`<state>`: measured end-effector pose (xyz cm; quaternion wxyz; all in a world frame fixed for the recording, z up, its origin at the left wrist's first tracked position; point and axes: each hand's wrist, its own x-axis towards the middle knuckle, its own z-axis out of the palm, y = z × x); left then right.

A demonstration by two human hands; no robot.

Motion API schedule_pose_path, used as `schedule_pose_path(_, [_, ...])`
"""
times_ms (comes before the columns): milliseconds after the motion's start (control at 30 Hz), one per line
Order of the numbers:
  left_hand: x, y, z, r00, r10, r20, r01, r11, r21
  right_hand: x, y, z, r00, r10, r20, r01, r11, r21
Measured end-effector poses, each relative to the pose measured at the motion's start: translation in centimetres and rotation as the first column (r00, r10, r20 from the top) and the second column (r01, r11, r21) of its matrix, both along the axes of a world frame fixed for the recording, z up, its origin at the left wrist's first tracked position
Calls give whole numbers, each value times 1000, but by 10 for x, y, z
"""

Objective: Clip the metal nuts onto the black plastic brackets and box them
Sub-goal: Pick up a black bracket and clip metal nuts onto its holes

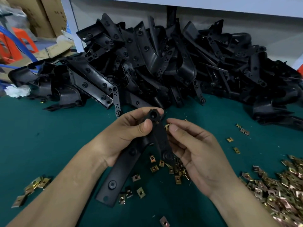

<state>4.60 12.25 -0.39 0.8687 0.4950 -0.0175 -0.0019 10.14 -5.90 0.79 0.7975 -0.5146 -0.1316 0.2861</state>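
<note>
Grips the black bracket [118, 171] in the left hand [129, 133] above the middle of the desk [49, 136], holed top end raised, likely to offer its edge; pinches one metal nut [167, 126] in the right hand [200, 158] just beside it. Has loose nuts [282, 190] heaped at the right edge, within reach.

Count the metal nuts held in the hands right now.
1. The right hand pinches one metal nut between thumb and forefinger, beside the black plastic bracket that the left hand grips. Its curled fingers could hide more.
</note>
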Motion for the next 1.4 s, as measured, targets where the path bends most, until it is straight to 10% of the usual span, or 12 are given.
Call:
schedule_pose_path(833, [-1,-3,0,995,-84,53,83,996,32,-7,1,-1,999,-12,46,10,999,42])
schedule_pose_path(1400, [-2,-1,0,984,120,132,-150,959,242,-24,9,2,1000,-31,0,31,999,28])
